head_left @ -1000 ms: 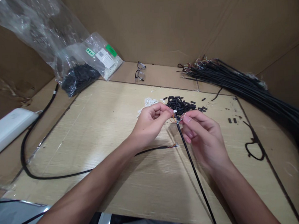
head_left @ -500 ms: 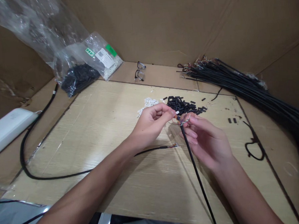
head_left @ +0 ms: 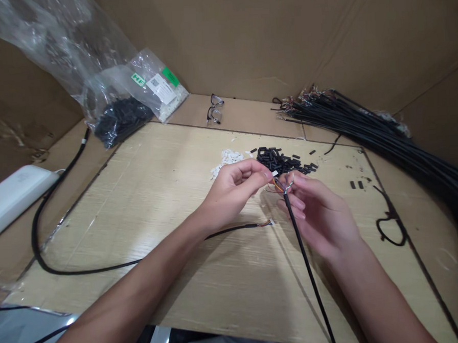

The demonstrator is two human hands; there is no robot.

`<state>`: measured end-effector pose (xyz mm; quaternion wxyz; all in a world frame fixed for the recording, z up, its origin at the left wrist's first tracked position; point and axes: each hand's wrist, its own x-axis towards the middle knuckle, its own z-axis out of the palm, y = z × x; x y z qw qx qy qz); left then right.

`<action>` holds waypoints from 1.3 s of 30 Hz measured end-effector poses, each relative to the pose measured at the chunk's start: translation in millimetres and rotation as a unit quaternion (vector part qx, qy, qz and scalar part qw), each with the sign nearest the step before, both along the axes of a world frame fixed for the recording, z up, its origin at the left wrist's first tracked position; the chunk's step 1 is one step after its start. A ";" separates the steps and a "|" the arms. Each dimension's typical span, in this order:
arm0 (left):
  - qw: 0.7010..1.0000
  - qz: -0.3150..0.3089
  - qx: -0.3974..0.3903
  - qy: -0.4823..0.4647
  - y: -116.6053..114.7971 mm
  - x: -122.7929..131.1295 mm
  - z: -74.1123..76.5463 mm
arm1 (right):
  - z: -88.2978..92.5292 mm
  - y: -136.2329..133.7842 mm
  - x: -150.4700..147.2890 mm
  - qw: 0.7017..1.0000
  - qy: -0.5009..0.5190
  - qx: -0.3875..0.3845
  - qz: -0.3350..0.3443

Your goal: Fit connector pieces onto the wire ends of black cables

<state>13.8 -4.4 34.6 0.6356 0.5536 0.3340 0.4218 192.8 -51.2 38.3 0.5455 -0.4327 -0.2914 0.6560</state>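
A: Where is the cable?
B: Its frayed end lies between the two hands, over the board; the rest slants down to the near edge.
A: The fingers?
B: Left hand: thumb and forefinger pinched on a white connector. Right hand: thumb and forefinger together on the wires; exact contact too small to tell.
A: Its handling?
B: Probably light and springy; the wires look limp and fragile. Just below them seems the safest hold.
A: Surface and room?
B: Pale, smooth-looking wood bearing black sleeves and white pieces; cardboard walls behind.
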 end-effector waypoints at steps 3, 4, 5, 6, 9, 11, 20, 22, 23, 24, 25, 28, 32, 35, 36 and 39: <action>1.000 -0.002 0.005 0.011 -0.2 -1.0 0.8 | -0.1 -0.8 -2.5 0.998 -0.046 0.015 -0.030; 1.000 -0.002 0.006 0.012 -0.3 -1.1 1.1 | -0.5 -1.1 -3.2 0.997 -0.058 0.023 -0.039; 1.000 -0.003 0.006 0.012 -0.4 -1.0 1.3 | -1.0 -1.4 -3.9 0.996 -0.070 0.032 -0.047; 1.000 -0.003 0.005 0.011 -0.5 -0.9 1.5 | -1.9 -1.9 -4.4 0.994 -0.082 0.042 -0.057; 1.000 -0.006 0.004 0.010 -1.2 0.0 1.1 | -5.4 -4.4 -5.2 0.984 -0.136 0.084 -0.084; 1.000 -0.006 0.002 0.006 -1.5 1.0 0.0 | -7.2 -7.2 -5.9 0.970 -0.186 0.115 -0.105; 1.000 0.008 0.011 0.015 0.2 2.5 -7.3 | -1.3 -17.0 -16.1 0.884 -0.371 0.243 -0.147; 1.000 0.012 0.015 0.022 0.3 2.0 -9.1 | -1.6 -16.1 -15.3 0.890 -0.366 0.233 -0.143; 0.999 0.012 0.016 0.025 0.3 1.8 -9.9 | -2.2 -15.3 -14.3 0.898 -0.354 0.222 -0.140; 0.999 0.012 0.016 0.028 0.3 1.7 -10.6 | -3.1 -14.4 -13.1 0.908 -0.337 0.210 -0.136; 0.999 0.012 0.015 0.029 0.2 1.8 -11.2 | -4.2 -13.4 -11.8 0.917 -0.319 0.199 -0.132; 1.000 0.011 0.011 0.025 0.2 2.4 -11.9 | -7.5 -10.6 -8.8 0.944 -0.258 0.173 -0.111; 1.000 0.014 -0.001 0.022 0.0 3.3 -10.6 | -8.5 -8.1 -8.1 0.972 -0.173 0.126 -0.092; 1.000 0.008 -0.015 0.015 -0.2 3.5 -9.8 | -7.6 -6.6 -7.5 0.975 -0.168 0.113 -0.087; 1.000 0.006 -0.018 0.011 -0.2 3.5 -9.8 | -7.5 -6.1 -6.9 0.973 -0.179 0.114 -0.088; 1.000 0.003 -0.020 0.001 -0.3 3.6 -10.5 | -8.0 -5.0 -4.7 0.964 -0.218 0.114 -0.100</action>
